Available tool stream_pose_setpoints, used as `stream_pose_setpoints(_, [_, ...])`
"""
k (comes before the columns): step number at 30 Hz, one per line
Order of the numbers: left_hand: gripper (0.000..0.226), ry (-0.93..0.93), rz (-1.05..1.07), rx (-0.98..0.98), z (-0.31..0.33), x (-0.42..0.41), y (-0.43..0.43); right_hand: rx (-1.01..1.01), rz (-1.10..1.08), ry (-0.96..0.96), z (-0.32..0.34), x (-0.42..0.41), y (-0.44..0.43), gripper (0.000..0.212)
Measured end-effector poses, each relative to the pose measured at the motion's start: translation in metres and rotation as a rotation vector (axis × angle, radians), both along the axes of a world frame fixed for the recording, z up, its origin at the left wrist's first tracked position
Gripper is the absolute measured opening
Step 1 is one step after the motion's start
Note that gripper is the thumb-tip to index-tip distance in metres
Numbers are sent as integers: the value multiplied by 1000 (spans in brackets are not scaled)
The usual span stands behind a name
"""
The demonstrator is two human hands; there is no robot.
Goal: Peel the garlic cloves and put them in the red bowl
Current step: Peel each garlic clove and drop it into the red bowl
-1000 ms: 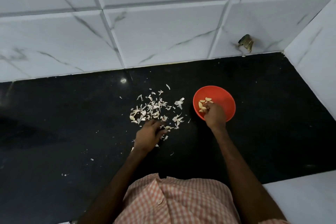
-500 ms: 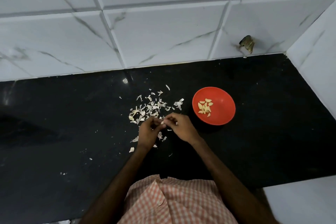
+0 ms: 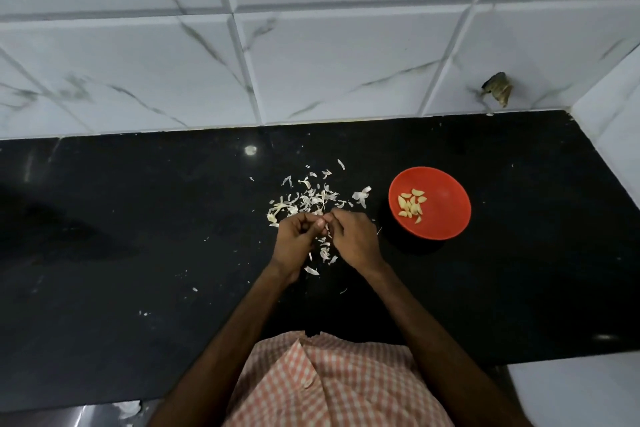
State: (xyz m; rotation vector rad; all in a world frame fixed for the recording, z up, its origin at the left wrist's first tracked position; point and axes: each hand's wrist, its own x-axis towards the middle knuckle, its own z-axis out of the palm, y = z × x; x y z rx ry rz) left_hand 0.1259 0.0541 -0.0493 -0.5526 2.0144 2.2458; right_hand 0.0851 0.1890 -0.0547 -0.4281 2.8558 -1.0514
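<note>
Curled fingers on left hand and right hand, tips meeting over peel scraps; pinched item not discernible. Near right, red bowl with peeled cloves.

Whatever the curled fingers pinch is hidden.

Left hand, right hand close together, fingers curled, fingertips touching.

Red bowl — black counter — checked shirt.
</note>
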Motion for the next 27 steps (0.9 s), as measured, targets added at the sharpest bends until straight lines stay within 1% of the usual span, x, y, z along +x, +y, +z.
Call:
stream_pose_setpoints(2, [8,52,-43,-95,1,1,-7,-76,-32,-111,0,3,-6,30])
stream_pose_setpoints(4, [8,105,-88,-152,6,4,-13,-242,-87,-242,1,5,-12,33])
stream_pose_setpoints(6, [16,170,-114,-207,10,8,-17,-428,-139,-323,6,7,-16,36])
stream_pose_setpoints(8, [18,249,-67,-302,12,10,-21,-588,-127,-392,10,11,-21,41])
stream_pose_setpoints(10, [14,289,-6,-301,13,8,-23,-683,-129,-452,15,15,-28,45])
stream_pose_setpoints(12, [13,278,23,-196,14,9,-22,-645,-132,-403,16,14,-31,42])
stream_pose_setpoints(14, [11,237,62,-87,18,10,-18,-548,-122,-292,16,12,-30,27])
stream_pose_setpoints(16, [15,200,111,3,22,8,-17,-523,-127,-214,19,10,-27,9])
stream_pose_setpoints(20, [20,201,153,49,29,2,-16,-539,-24,63,31,5,-19,4])
stream_pose_setpoints(21, [20,201,144,48,30,2,-16,-552,10,82,34,2,-17,3])
stream_pose_setpoints(25, [19,190,105,78,34,4,-13,-556,93,34,40,-6,-16,10])
stream_pose_setpoints(27, [19,180,75,89,35,4,-14,-545,127,40,41,-10,-15,11])
